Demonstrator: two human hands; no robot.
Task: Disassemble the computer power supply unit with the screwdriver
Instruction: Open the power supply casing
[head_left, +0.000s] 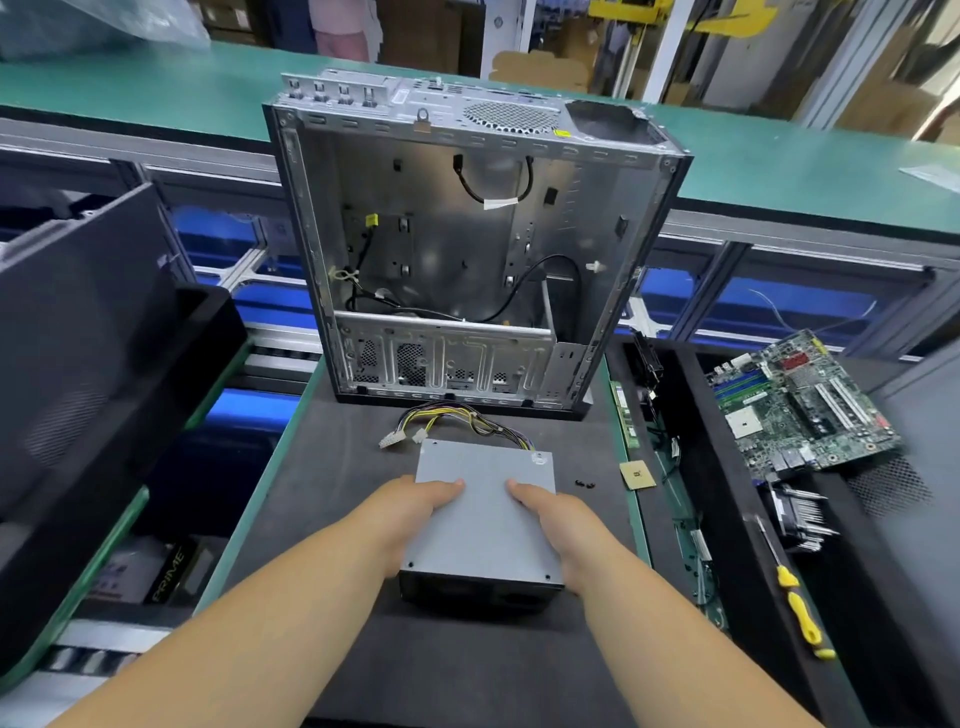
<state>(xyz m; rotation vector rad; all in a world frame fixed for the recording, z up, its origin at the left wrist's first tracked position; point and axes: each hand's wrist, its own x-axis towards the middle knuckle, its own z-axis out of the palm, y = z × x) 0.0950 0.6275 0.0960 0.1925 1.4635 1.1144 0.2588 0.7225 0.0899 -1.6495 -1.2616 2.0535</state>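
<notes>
Grey sheet metal is filling the middle of the mat: the power supply unit (485, 514) is lying flat on the dark work surface (332, 483), its long axis running away from the person, cable bundle (457, 423) trailing off the far end toward the empty computer case (467, 249). Both hands are clamping it, left hand (415, 512) wrapping the left edge, right hand (558, 525) wrapping the right, fingers curling over the lid. Neither is holding a tool. And that's the crux: the yellow-handled screwdriver (795, 597) is lying well off to the right in the black tray (883, 597), so the right hand is sitting nearer and looks like the one to reach. Two small dark screws (585, 485) are resting just beside the unit.
</notes>
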